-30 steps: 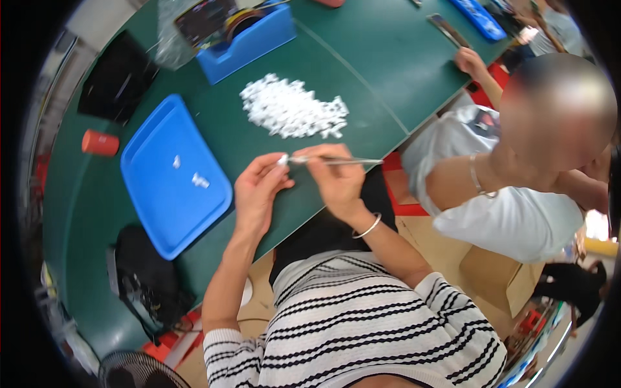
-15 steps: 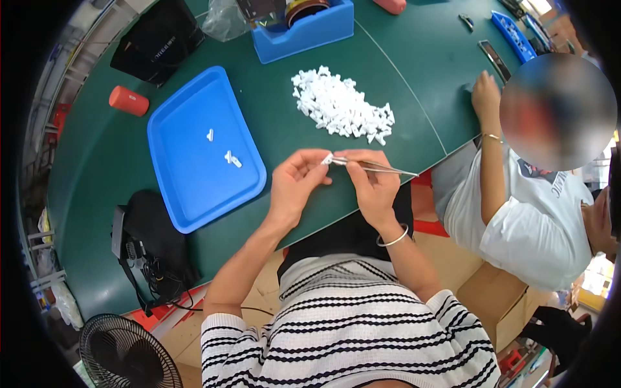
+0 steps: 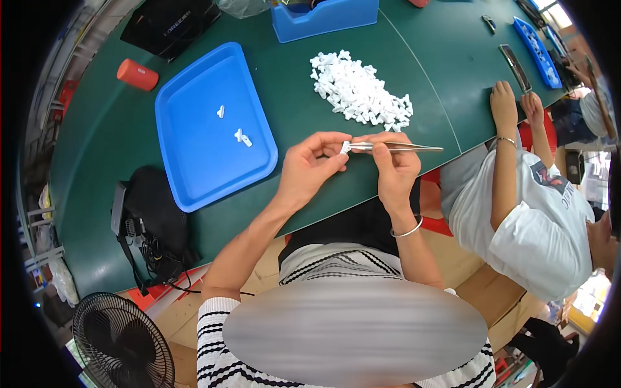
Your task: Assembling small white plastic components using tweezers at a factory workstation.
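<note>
Pale lettering (image 3: pixel 180 24) on black bag (image 3: pixel 154 40), upper left. Dark lettering (image 3: pixel 569 196) on co-worker's white T-shirt (image 3: pixel 540 223), right. Orange cylinder's (image 3: pixel 132 74) mark unreadable.

Green table (image 3: pixel 291 71) with blue tray (image 3: pixel 200 158), red cylinder (image 3: pixel 137 75), blue bin (image 3: pixel 326 22) and white pieces (image 3: pixel 359 90) (a loose heap).

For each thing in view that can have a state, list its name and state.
Left hand, pinching a small white plastic piece
Right hand, gripping silver metal tweezers
Tweezers, tips at the piece
Rectangular blue plastic tray, holding a few white pieces
Other white plastic pieces, heaped on green tabletop
Round black fan, running or not unclear
</note>
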### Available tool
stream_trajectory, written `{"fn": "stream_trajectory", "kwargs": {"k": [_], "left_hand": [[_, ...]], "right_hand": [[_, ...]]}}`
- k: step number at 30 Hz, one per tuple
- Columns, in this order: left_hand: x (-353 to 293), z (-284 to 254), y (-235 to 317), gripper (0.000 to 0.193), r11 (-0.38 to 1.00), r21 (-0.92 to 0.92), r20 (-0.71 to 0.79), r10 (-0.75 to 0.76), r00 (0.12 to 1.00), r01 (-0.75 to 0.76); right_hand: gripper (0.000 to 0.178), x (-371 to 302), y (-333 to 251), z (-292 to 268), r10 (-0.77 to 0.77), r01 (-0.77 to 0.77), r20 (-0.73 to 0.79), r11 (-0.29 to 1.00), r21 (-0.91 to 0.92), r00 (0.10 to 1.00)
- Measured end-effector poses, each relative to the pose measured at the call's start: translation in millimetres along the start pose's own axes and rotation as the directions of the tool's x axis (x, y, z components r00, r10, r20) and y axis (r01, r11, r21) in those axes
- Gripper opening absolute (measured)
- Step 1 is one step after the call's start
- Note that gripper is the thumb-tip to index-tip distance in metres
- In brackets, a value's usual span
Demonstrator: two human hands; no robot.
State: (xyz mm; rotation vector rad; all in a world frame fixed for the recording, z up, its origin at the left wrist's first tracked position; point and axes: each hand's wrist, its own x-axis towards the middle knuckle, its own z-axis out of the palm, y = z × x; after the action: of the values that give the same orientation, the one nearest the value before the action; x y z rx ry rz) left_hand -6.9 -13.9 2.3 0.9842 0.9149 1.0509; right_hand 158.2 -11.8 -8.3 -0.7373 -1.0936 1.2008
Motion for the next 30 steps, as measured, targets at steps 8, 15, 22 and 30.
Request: {"fn": "stream_trajectory", "kwargs": {"k": [8, 15, 22, 30], "left_hand": [[-1.8, 0.3, -4.6, 0.027, 0.952, 0.284, -0.092, 0.146, 0.985, -0.115], [-2.0, 4.7, -3.1, 0.026, 0.870, 0.444, -0.109, 0.289, 0.951, -0.213], [-1.5, 1.7, -2.9, 0.027, 0.899, 0.407, -0.084, 0.215, 0.973, -0.163], [0.6, -0.3, -3.9, 0.026, 0.979, 0.199, -0.094, 0.059, 0.994, -0.040]], "right_hand": [[0.016, -1.0, -6.0, 8.1, -0.039, 0.038, -0.033, 0.999, -0.024, 0.999], [0.015, -3.7, 1.5, 5.5, -0.037, 0.039, 0.010, 0.959, -0.279, 0.999], [0.014, 0.3, -3.5, 4.3, 0.017, -0.023, -0.083, 0.997, -0.079, 0.996], [0.013, -2.1, -2.9, 5.9, 0.010, -0.012, -0.015, 0.989, -0.144, 1.000]]}}
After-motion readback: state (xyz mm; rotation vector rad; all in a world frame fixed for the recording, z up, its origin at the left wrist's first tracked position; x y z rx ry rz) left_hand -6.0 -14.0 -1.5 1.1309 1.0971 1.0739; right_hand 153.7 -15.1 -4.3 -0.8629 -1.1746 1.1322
